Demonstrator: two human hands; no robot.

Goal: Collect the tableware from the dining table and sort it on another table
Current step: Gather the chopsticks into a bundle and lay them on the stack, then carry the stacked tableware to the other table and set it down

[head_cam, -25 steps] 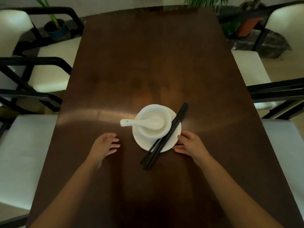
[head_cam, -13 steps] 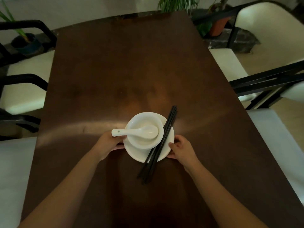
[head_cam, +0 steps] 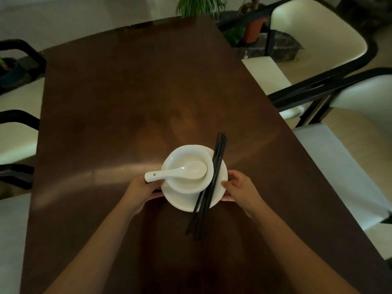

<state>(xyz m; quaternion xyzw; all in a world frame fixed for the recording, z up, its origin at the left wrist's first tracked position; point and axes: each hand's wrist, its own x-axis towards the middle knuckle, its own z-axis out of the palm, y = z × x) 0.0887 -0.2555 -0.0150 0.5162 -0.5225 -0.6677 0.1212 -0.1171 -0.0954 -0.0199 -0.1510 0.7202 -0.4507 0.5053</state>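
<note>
1. Head view looks down on a dark brown wooden bench with a stack of white tableware near its front part.
2. At the bottom of the stack is a white plate. A white bowl sits on the plate, toward its far left side.
3. A white ceramic spoon lies in the bowl; its scoop is inside and its handle points to the left, out over the rim.
4. Black chopsticks lie in a bundle across the right side of the plate, just beside the bowl. Their near ends reach out past the plate edge, over the bench.
5. The left hand grips the left edge of the plate, under the spoon handle, with its fingers under the rim.
6. The right hand grips the right edge of the plate, thumb on top of the rim and fingers curled below it.
7. Whether the plate touches the bench or is lifted a little, I cannot tell.
8. Cream chairs with black frames stand at both sides of the bench, and potted plants stand behind its far end.
</note>
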